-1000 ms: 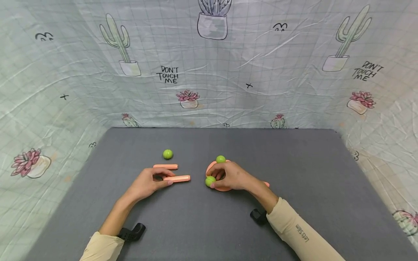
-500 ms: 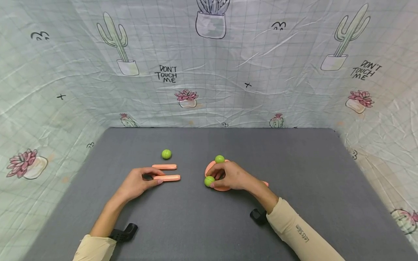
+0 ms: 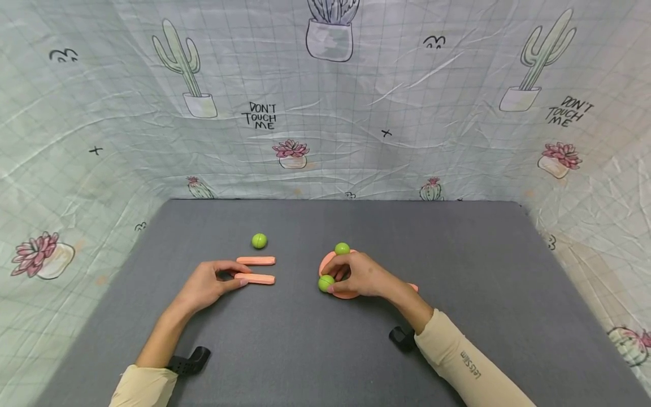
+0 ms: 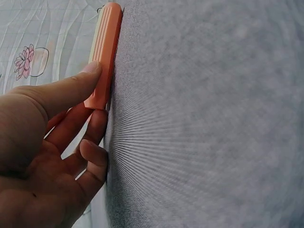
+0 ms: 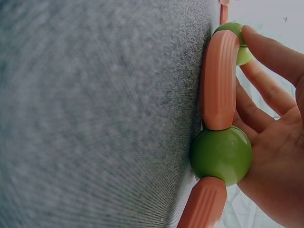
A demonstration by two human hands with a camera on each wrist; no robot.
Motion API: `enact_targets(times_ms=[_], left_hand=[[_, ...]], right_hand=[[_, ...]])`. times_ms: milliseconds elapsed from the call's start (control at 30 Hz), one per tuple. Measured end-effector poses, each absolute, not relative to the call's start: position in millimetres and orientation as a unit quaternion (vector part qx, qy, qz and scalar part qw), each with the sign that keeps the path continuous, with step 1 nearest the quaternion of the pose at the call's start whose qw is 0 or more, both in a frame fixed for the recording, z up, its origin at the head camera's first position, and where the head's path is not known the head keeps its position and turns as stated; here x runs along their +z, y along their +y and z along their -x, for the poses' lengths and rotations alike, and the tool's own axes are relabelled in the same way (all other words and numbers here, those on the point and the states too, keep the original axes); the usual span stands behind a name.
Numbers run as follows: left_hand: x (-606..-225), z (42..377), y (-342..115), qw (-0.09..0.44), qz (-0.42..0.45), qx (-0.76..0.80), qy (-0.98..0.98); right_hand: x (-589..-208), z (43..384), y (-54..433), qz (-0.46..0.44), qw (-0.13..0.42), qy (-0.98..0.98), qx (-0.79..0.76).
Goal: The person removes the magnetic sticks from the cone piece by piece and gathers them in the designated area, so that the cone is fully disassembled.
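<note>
My left hand point(image 3: 205, 285) pinches the near end of a straight, ridged orange stick point(image 3: 261, 279) between thumb and fingers. In the left wrist view this stick point(image 4: 108, 42) lies along the cloth, the thumb on its ridged side. A second orange stick point(image 3: 256, 260) lies just behind it, roughly parallel. My right hand point(image 3: 363, 274) pinches a green ball point(image 3: 325, 283) joined to curved orange pieces point(image 3: 328, 261), which it partly hides. Another green ball point(image 3: 342, 249) sits at their far side. The right wrist view shows a curved orange piece point(image 5: 219, 80) between two balls, and a further ridged piece point(image 5: 204, 204).
A loose green ball point(image 3: 259, 241) lies behind the two sticks. An orange end point(image 3: 414, 287) shows from behind my right forearm. Grey cloth point(image 3: 315, 350) covers the table, and a printed curtain point(image 3: 356, 102) stands around its back and sides.
My left hand has moved left with the orange stick, bringing it in front of the second stick. My right hand keeps its hold on the green ball, nearly still.
</note>
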State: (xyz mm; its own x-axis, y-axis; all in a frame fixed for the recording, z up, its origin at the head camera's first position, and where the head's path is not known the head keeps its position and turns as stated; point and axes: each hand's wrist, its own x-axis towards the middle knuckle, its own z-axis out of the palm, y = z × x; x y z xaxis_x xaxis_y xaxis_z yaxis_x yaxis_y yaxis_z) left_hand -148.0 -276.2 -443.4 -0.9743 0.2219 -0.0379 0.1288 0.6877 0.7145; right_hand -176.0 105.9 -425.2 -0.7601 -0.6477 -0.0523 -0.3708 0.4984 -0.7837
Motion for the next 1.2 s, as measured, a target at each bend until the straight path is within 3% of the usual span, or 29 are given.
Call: enact_targets(times_ms=[300, 733, 1200], left_hand=[[-441.6, 149.4, -275.8, 0.058, -0.088, 0.373, 0.922], [-436.8, 149.4, -268.8, 0.041, -0.084, 0.378, 0.921], [-422.0, 152.7, -203.8, 0.070, -0.120, 0.533, 0.835]], right_hand=[[-420.9, 176.7, 109.2, 0.293, 0.178, 0.842, -0.417], [-403.2, 183.8, 141.2, 0.241, 0.142, 0.844, -0.458], [-402.9, 181.0, 183.4, 0.224, 0.115, 0.860, -0.444]])
